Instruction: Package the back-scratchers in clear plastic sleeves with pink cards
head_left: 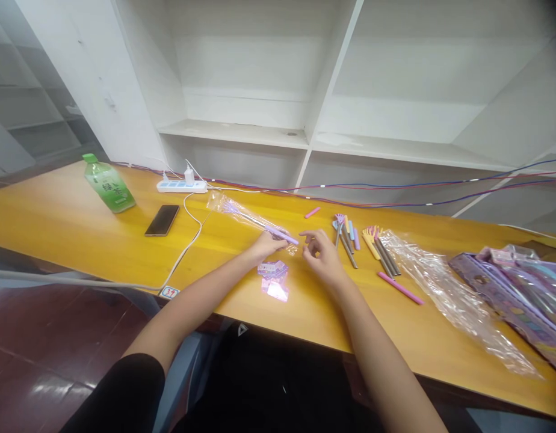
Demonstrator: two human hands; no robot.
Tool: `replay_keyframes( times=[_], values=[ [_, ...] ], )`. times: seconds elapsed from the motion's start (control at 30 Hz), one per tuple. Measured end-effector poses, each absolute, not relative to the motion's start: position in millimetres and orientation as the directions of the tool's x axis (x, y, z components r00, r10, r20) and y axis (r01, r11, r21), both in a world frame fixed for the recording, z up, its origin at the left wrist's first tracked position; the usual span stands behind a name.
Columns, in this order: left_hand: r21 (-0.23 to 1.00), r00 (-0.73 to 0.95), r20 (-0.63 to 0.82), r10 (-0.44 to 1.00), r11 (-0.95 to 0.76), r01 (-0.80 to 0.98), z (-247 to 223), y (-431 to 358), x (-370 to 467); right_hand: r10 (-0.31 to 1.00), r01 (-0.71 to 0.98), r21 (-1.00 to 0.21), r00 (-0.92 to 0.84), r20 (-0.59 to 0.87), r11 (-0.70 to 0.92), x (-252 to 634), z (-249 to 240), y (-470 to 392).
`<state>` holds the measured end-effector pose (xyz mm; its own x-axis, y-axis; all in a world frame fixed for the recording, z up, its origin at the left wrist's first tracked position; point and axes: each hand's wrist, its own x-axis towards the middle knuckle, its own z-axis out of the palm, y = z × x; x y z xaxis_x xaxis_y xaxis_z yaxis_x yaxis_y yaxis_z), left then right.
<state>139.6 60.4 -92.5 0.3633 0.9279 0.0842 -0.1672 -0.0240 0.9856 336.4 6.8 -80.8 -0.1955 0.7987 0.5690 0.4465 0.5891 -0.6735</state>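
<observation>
My left hand (269,244) is closed around the near end of a purple back scratcher (278,232), which lies inside a long clear plastic sleeve (248,218). The sleeve points away to the upper left. Just right of its near end, my right hand (321,252) hovers with fingers bent and apart, holding nothing that I can see. Below the hands are some small purple and pink printed cards (273,272). Right of my right hand lie several back scratchers (348,243) with hand-shaped heads, and another group of back scratchers (381,252) in yellow and pink.
A pink tube (401,288) and a crumpled clear plastic bag (458,300) lie to the right, beside a purple printed box (499,294) of wrapped items. A short pink piece (312,212) lies behind. Leftward are a phone (162,221), green bottle (109,184) and power strip (182,186).
</observation>
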Motion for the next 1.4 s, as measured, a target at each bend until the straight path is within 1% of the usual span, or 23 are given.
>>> replay_keyframes(
  times=[0.13,0.23,0.33,0.47,0.63,0.73,0.8,0.9,1.0,1.13,1.27,1.4],
  values=[
    [0.984,0.396,0.081,0.915,-0.010,-0.180,-95.8,61.2,139.7,0.772,0.429,-0.643,-0.301,0.560,0.634,336.3,-76.6,3.8],
    [0.976,0.411,0.039,0.911,0.054,-0.213,-95.9,58.6,140.9,0.775,0.442,-0.637,-0.352,0.524,0.631,334.5,-73.9,1.4],
    [0.959,0.451,-0.023,0.892,0.148,-0.243,-92.0,54.2,140.8,0.783,0.470,-0.626,-0.350,0.515,0.622,333.9,-72.2,0.0],
    [0.921,0.514,-0.061,0.856,0.247,-0.301,-81.2,50.0,137.1,0.791,0.493,-0.619,-0.352,0.500,0.611,333.5,-70.8,-1.0],
    [0.853,0.518,-0.117,0.847,0.353,-0.384,-74.7,52.6,136.6,0.806,0.497,-0.635,-0.352,0.476,0.592,332.9,-73.3,-0.2],
    [0.849,0.476,-0.134,0.869,0.348,-0.398,-78.9,54.2,139.5,0.809,0.488,-0.645,-0.354,0.469,0.587,333.2,-75.5,0.8],
    [0.862,0.465,-0.120,0.877,0.325,-0.389,-82.5,53.9,141.1,0.810,0.497,-0.639,-0.359,0.464,0.587,333.3,-76.4,1.2],
    [0.869,0.494,-0.082,0.865,0.305,-0.390,-85.7,52.6,141.9,0.804,0.510,-0.622,-0.369,0.466,0.595,333.2,-77.6,1.3],
    [0.864,0.520,-0.053,0.852,0.300,-0.404,-86.7,51.6,141.5,0.809,0.506,-0.631,-0.351,0.472,0.588,332.3,-79.4,1.5],
    [0.859,0.527,-0.060,0.848,0.313,-0.406,-88.6,51.3,141.3,0.821,0.510,-0.643,-0.331,0.466,0.571,330.4,-82.6,1.6],
    [0.846,0.542,-0.083,0.836,0.347,-0.404,-90.8,51.9,141.9,0.815,0.494,-0.650,-0.306,0.492,0.577,328.1,-84.3,1.3],
    [0.847,0.514,-0.055,0.856,0.312,-0.430,-88.2,55.3,140.4,0.811,0.479,-0.657,-0.284,0.512,0.582,327.5,-82.2,1.3]
  ],
)
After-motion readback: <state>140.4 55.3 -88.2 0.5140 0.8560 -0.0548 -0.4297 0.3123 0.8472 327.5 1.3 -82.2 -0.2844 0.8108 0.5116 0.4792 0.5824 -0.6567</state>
